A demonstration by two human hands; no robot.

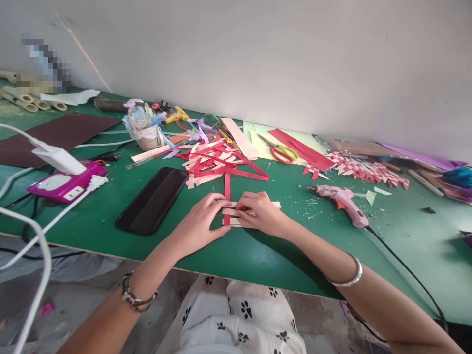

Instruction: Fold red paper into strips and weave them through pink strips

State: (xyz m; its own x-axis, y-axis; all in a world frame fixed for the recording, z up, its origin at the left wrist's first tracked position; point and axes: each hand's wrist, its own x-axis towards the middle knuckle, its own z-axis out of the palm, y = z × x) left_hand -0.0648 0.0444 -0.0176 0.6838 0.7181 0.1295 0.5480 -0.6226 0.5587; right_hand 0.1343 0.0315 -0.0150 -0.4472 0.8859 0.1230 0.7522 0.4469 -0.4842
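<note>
A red paper strip (227, 189) lies upright across several pale pink paper strips (239, 222) on the green table. My left hand (201, 216) rests at the left end of these strips, thumb near the red strip's lower end and fingers at its upper part, spread apart. Over the pale strips, my right hand (263, 214) has its fingers bent together, pinching at a pale strip beside the red one; its fingertips partly cover the crossing. Just behind is a heap of red and pale strips (210, 160).
A black phone (153, 200) lies to the left, near a magenta power strip (68, 182) with white cables. To the right lies a pink glue gun (342, 199). Scissors (282, 151), coloured paper sheets, woven red-and-white pieces (365, 169) and a small basket (146, 137) stand farther back.
</note>
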